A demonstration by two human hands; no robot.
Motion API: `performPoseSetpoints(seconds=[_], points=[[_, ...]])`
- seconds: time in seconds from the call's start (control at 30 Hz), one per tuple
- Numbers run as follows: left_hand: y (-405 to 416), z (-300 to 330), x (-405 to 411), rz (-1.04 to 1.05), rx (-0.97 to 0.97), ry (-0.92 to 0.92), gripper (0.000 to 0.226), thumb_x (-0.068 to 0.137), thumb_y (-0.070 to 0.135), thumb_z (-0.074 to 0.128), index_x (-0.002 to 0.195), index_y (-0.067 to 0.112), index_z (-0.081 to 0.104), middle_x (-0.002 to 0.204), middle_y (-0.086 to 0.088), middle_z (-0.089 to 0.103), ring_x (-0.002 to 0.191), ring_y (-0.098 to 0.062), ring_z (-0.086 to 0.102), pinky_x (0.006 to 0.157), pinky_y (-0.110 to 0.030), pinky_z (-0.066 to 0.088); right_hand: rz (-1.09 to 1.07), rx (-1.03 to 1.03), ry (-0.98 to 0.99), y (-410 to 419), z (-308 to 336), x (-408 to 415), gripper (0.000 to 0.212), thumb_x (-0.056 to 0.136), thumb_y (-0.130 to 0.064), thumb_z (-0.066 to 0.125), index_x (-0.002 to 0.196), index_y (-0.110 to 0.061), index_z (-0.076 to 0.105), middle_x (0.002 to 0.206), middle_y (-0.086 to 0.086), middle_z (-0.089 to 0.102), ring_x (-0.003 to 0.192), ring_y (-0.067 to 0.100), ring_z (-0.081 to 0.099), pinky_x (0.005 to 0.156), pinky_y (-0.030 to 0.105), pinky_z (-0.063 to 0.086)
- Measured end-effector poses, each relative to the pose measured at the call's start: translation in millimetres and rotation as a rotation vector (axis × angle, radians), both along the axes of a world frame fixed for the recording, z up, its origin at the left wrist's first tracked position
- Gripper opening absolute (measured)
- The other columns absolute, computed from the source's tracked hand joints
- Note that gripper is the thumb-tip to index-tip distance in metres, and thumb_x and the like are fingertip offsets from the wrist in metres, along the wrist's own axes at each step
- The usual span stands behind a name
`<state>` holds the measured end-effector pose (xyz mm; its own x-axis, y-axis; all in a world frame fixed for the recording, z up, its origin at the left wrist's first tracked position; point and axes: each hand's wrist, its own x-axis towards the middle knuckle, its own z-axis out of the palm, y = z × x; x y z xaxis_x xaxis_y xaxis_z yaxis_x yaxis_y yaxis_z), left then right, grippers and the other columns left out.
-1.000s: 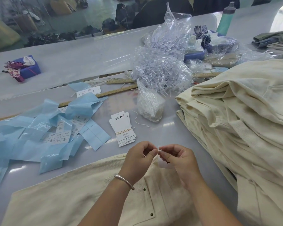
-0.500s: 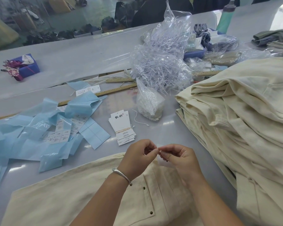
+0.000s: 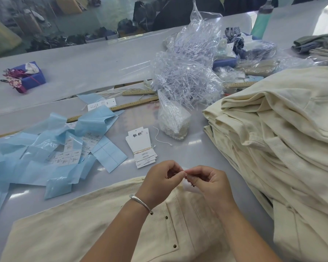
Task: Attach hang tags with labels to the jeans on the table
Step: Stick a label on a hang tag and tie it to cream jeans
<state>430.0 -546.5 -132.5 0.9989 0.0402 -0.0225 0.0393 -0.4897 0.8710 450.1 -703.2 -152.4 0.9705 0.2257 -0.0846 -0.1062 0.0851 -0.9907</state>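
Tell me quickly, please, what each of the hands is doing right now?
Left hand: fingers curled, pinching something too small to identify.
Right hand: fingers curled, pinching the same tiny item.

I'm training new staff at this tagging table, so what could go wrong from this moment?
1. Left hand and right hand pinch something tiny above the cream jeans; it is too small to identify and could slip and vanish against the pale cloth.
2. The banded hang tags lie near the blue backing scraps, so labels may get mixed or buried.
3. The jeans stack leans toward the work spot and might slide.
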Motion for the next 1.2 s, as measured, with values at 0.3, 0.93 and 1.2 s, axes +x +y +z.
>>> performPoseSetpoints(seconds=[0.3,0.93,1.2], points=[[-1,-1,1,-0.028,0.145,0.032,0.016,0.085,0.017,0.066,0.072,0.024,0.060,0.063,0.013,0.056,0.055,0.002,0.048,0.059,-0.015,0.036,-0.102,0.075,0.084,3,-1,-4,0.016,0.079,0.005,0.072,0.076,-0.011,0.076,0.069,0.006,0.072,0.065,0.011,0.067,0.062,0.017,0.052],[1,-2,-9,0.009,-0.119,0.042,0.014,0.088,0.009,0.066,0.076,0.016,0.063,0.067,0.005,0.061,0.059,-0.010,0.056,0.064,-0.030,0.047,0.018,0.155,0.310,3,-7,7,0.004,0.090,0.004,0.058,0.091,0.000,0.059,0.077,0.018,0.072,0.066,0.022,0.070,0.061,0.028,0.058],[-3,7,-2,0.001,-0.042,0.008,0.023,0.089,0.011,0.065,0.073,0.026,0.060,0.066,0.008,0.059,0.062,-0.011,0.055,0.066,-0.033,0.048,0.122,0.502,0.614,1,-8,11,0.008,0.076,-0.002,0.061,0.084,-0.003,0.059,0.065,0.010,0.061,0.054,0.014,0.057,0.049,0.021,0.049]])
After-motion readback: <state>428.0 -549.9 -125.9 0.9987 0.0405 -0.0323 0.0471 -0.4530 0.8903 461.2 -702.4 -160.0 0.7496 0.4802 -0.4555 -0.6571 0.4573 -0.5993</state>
